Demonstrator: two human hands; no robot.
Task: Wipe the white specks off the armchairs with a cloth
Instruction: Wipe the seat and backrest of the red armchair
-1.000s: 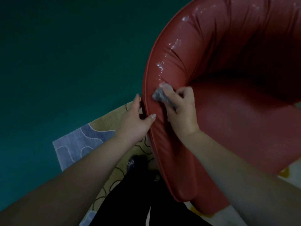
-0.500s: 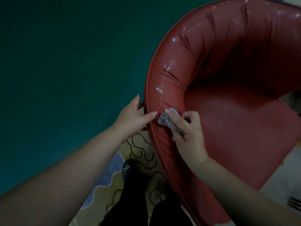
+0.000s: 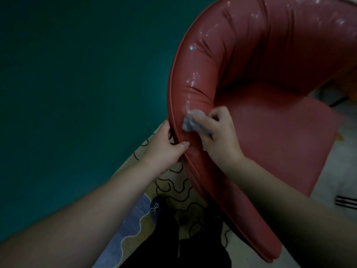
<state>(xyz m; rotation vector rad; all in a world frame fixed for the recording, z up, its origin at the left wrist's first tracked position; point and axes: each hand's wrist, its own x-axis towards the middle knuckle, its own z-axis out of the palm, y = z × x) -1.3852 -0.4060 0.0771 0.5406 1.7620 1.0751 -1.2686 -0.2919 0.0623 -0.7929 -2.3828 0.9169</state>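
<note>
A red leather armchair fills the upper right, its curved back rim facing me. White specks run in a trail up the inner padding of the rim and along the top. My right hand grips a crumpled grey cloth and presses it on the padding just below the lowest specks. My left hand holds the rim's outer edge, thumb on top, fingers behind.
A dark teal wall stands to the left of the chair. Under it lies a beige and blue rug with black squiggles. My dark-trousered legs and a sock show at the bottom. Pale flooring lies at the right.
My right hand slid the cloth down along the rim, then back up towards the specks. My left hand kept its hold on the edge. The view shifted a little.
</note>
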